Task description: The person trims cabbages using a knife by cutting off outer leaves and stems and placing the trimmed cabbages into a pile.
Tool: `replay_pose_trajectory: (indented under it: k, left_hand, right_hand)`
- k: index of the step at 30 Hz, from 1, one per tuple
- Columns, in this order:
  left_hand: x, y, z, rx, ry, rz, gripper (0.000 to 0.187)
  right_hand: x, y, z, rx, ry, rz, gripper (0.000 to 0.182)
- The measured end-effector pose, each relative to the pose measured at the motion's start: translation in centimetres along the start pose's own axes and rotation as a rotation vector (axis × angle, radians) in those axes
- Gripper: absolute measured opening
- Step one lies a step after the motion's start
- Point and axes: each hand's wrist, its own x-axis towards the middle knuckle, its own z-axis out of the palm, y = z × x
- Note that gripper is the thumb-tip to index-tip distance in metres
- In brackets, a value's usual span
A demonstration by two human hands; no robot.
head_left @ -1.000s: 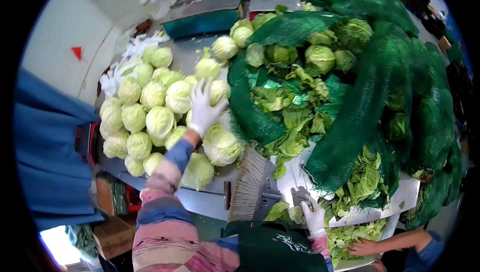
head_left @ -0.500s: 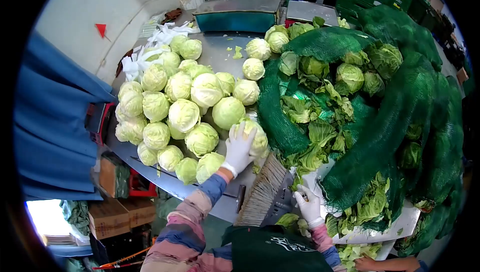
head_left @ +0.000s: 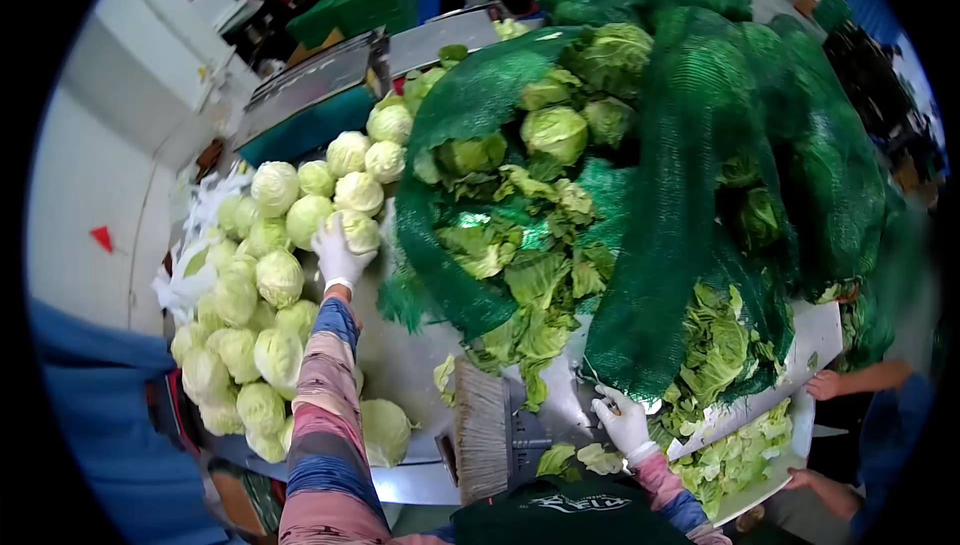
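My left hand (head_left: 342,255), in a white glove, reaches across the metal table with its fingers curved over a pale green cabbage (head_left: 362,233). That cabbage is at the right side of a large pile of trimmed cabbages (head_left: 280,278). Low in the view, my gloved right hand (head_left: 624,423) has its fingers drawn together near the edge of a green net sack (head_left: 640,325); a thin thing shows at the fingertips, too small to name. The open sack holds leafy cabbages (head_left: 554,135) and loose outer leaves (head_left: 535,285).
A bristle brush (head_left: 481,435) stands between my arms at the table's near edge. At the lower right, another person's hands (head_left: 822,385) are at a pale tub (head_left: 803,435) of cut leaves. More filled net sacks (head_left: 830,165) crowd the right; green crates (head_left: 355,10) stand behind.
The view has swung to the right. My left hand has moved away from the brush toward the far part of the pile, fingers on a cabbage. The other person's tub has come into view.
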Motion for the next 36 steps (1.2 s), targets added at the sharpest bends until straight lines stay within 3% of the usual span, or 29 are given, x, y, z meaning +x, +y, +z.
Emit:
replay_pose_trajectory:
  k: [1,3,5,7,9,11,13,15,17,18,19,21,22,25,26,28,29,30,32,33,34,36]
  left_hand:
    - [0.7,1.3,-0.2,0.008,0.003,-0.101,0.101]
    - [2.4,4.7,-1.4,0.109,-0.052,-0.507,0.102]
    - [4.1,7.2,-0.5,0.199,-0.007,-0.586,0.100]
    - [5.5,9.2,1.8,0.134,0.539,0.099,0.096]
    - [6.2,14.5,2.6,-0.534,0.089,0.350,0.094]
    - [5.5,20.0,4.9,-0.706,-0.145,0.158,0.099]
    - [6.3,24.3,6.3,-0.537,-0.007,-0.131,0.105]
    - [8.1,26.9,5.3,-0.342,0.130,-0.298,0.109]
    - [9.5,28.4,3.3,-0.311,-0.019,-0.432,0.110]
    - [11.2,27.9,5.1,-0.195,-0.148,-0.424,0.110]
    - [12.5,26.8,5.3,-0.196,-0.362,-0.254,0.106]
    - [13.5,25.5,5.4,-0.164,-0.330,-0.090,0.104]
    - [14.3,23.5,6.3,-0.369,-0.390,-0.071,0.097]
    - [14.6,19.3,7.0,-0.819,-0.710,-0.262,0.078]
    - [11.9,19.7,5.5,-0.977,-0.677,-0.330,0.078]
    - [11.0,17.2,7.4,-0.975,-0.668,-0.412,0.080]
    - [9.5,17.1,6.6,-1.089,-0.747,-0.365,0.077]
    - [8.6,16.6,6.3,-1.157,-0.755,-0.369,0.070]
    - [4.9,16.6,4.4,-1.312,-0.723,-0.296,0.059]
    - [3.7,15.6,4.9,-1.351,-0.680,-0.199,0.063]
    - [1.3,16.4,3.7,-1.539,-0.784,-0.236,0.066]
    - [-3.7,16.4,3.2,-1.572,-0.757,-0.092,0.067]
  right_hand:
    - [-0.1,-0.7,-0.6,0.061,0.022,0.058,0.032]
    - [-0.5,0.3,-1.5,0.097,0.073,0.064,0.030]
    - [-0.8,1.1,-2.2,0.123,0.177,0.087,0.028]
    - [-0.7,3.4,-2.2,0.150,0.266,0.169,0.026]
    - [-0.3,5.2,-2.5,0.081,0.292,0.134,0.026]
    - [0.3,5.2,-2.6,0.094,0.305,0.115,0.024]
    - [0.8,6.2,-2.3,0.087,0.330,0.130,0.022]
    - [0.9,5.7,-2.6,0.153,0.317,0.198,0.020]
    - [1.0,6.3,-2.7,0.169,0.309,0.228,0.020]
    - [1.0,6.9,-2.5,0.135,0.319,0.206,0.019]
    - [1.2,6.7,-2.6,0.138,0.326,0.209,0.019]
    - [1.0,5.8,-2.9,0.200,0.318,0.263,0.019]
    - [1.1,6.1,-2.8,0.169,0.326,0.230,0.018]
    - [1.0,5.0,-3.2,-0.073,0.384,0.108,0.019]
    - [1.1,4.9,-3.2,-0.078,0.415,0.062,0.018]
    - [1.2,5.3,-2.9,-0.127,0.434,0.026,0.017]
    - [1.3,5.5,-2.8,-0.126,0.476,-0.054,0.019]
    - [1.0,4.5,-3.4,-0.124,0.387,0.059,0.020]
    - [1.1,5.0,-3.4,-0.101,0.320,0.082,0.025]
    - [0.8,4.2,-3.8,-0.081,0.307,0.094,0.023]
    - [1.0,4.9,-3.5,-0.067,0.306,0.095,0.023]
    - [1.0,4.8,-3.6,-0.077,0.308,0.071,0.024]
